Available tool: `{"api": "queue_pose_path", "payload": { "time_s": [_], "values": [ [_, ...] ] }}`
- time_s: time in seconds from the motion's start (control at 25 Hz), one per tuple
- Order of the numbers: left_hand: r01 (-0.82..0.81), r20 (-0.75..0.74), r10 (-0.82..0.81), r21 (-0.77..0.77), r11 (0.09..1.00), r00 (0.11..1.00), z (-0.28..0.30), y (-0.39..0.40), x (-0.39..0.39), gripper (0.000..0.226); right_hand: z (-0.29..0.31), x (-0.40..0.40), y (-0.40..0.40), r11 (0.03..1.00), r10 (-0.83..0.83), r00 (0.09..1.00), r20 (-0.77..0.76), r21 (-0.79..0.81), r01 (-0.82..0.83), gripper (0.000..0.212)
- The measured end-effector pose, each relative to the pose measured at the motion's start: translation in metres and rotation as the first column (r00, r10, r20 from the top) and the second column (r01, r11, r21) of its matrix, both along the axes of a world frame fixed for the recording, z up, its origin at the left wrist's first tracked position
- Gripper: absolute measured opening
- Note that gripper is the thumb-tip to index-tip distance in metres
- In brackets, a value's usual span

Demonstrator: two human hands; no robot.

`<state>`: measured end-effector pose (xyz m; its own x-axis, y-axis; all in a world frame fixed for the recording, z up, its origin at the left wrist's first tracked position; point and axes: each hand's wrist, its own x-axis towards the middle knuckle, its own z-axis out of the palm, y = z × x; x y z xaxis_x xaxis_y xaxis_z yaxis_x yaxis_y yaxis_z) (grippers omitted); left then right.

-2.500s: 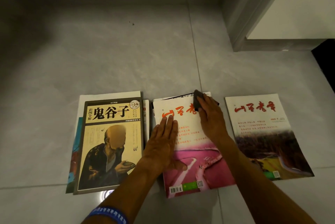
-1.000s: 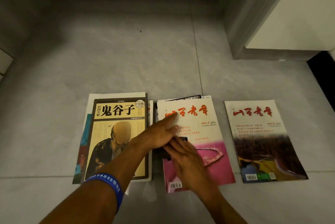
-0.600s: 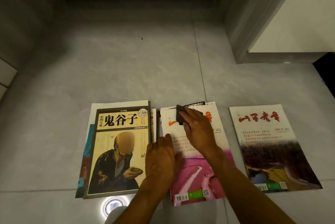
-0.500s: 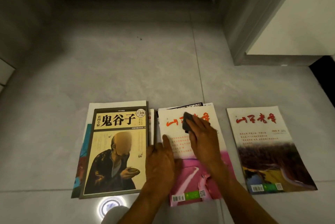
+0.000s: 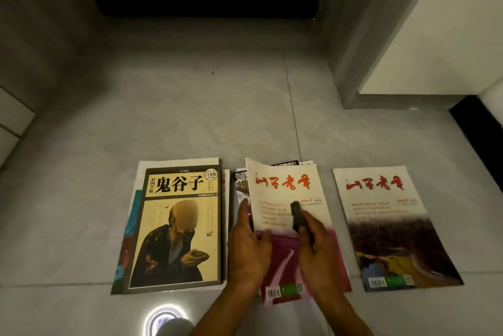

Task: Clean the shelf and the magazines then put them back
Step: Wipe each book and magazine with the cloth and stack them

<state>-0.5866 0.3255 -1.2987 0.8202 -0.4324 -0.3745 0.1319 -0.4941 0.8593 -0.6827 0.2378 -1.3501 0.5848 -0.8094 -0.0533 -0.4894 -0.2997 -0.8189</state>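
left hand (image 5: 249,243) pinches the middle magazine (image 5: 288,199) at its raised left edge. right hand (image 5: 317,248) clutches our cloth (image 5: 298,216) above it; spine runs away from us.

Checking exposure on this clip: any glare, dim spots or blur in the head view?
Head view: a bright ring of glare on the tile floor at the bottom edge; corners and left wall fall dark; wide-angle bending of wall lines; the hands, left and right, and the dark cloth slightly soft; magazine titles stay legible.
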Motion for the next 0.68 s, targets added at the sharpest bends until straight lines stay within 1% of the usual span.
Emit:
{"api": "queue_pose_path", "payload": {
  "time_s": [0.04,0.08,0.12,0.16,0.2,0.24,0.28,0.32,0.36,0.4,0.44,0.48,0.52,0.56,0.6,0.64,0.68],
  "values": [
    [0.016,0.027,-0.015,-0.007,1.000,1.000,0.004,-0.001,0.004,0.053,0.021,0.009,-0.003,0.999,-0.040,0.994,0.099,0.021,0.038,0.033],
    [0.053,0.063,-0.052,-0.016,0.998,0.997,0.010,-0.002,0.011,0.044,0.043,0.017,-0.007,0.997,-0.011,0.988,0.152,-0.074,0.023,0.033],
    [0.105,0.092,-0.100,-0.052,0.993,0.991,0.018,-0.002,0.018,0.040,0.061,0.023,-0.013,0.968,0.083,0.983,0.162,-0.248,-0.041,0.035],
    [0.180,0.143,-0.167,-0.080,0.980,0.976,0.025,-0.004,0.026,0.038,0.075,0.029,-0.021,0.863,0.220,0.973,0.073,-0.480,-0.159,0.038],
    [0.267,0.228,-0.245,-0.072,0.961,0.942,0.031,-0.005,0.034,0.033,0.086,0.035,-0.031,0.686,0.327,0.942,-0.077,-0.667,-0.292,0.041],
    [0.351,0.345,-0.318,-0.036,0.936,0.883,0.038,-0.006,0.039,0.027,0.094,0.039,-0.041,0.511,0.370,0.902,-0.222,-0.762,-0.398,0.043],
    [0.409,0.474,-0.363,0.008,0.913,0.802,0.044,-0.007,0.044,0.022,0.099,0.041,-0.051,0.391,0.378,0.865,-0.329,-0.790,-0.472,0.047],
    [0.434,0.580,-0.380,0.049,0.899,0.721,0.049,-0.007,0.047,0.019,0.103,0.041,-0.061,0.321,0.371,0.832,-0.412,-0.784,-0.531,0.051],
    [0.444,0.643,-0.394,0.094,0.891,0.657,0.056,-0.007,0.048,0.019,0.106,0.039,-0.070,0.280,0.377,0.790,-0.484,-0.753,-0.596,0.055],
    [0.439,0.670,-0.419,0.152,0.885,0.613,0.062,-0.008,0.048,0.020,0.109,0.036,-0.079,0.255,0.397,0.738,-0.546,-0.706,-0.660,0.058],
    [0.427,0.674,-0.454,0.222,0.877,0.582,0.066,-0.006,0.050,0.019,0.111,0.032,-0.086,0.255,0.426,0.687,-0.589,-0.651,-0.715,0.062],
    [0.408,0.646,-0.498,0.300,0.862,0.578,0.067,-0.004,0.054,0.019,0.113,0.028,-0.092,0.286,0.442,0.651,-0.617,-0.592,-0.754,0.065],
    [0.397,0.590,-0.529,0.350,0.848,0.610,0.066,0.002,0.060,0.019,0.116,0.022,-0.096,0.341,0.447,0.641,-0.624,-0.544,-0.767,0.067],
    [0.399,0.512,-0.515,0.326,0.857,0.688,0.065,0.009,0.067,0.018,0.119,0.017,-0.101,0.400,0.448,0.648,-0.615,-0.511,-0.761,0.068],
    [0.389,0.396,-0.441,0.208,0.897,0.805,0.065,0.015,0.072,0.018,0.121,0.011,-0.104,0.459,0.456,0.659,-0.598,-0.475,-0.750,0.066],
    [0.330,0.259,-0.329,0.039,0.943,0.908,0.066,0.021,0.074,0.019,0.123,0.005,-0.107,0.532,0.479,0.681,-0.554,-0.434,-0.727,0.058],
    [0.239,0.106,-0.228,-0.106,0.965,0.968,0.069,0.025,0.073,0.019,0.125,0.004,-0.111,0.615,0.497,0.723,-0.480,-0.392,-0.684,0.045]
  ]
}}
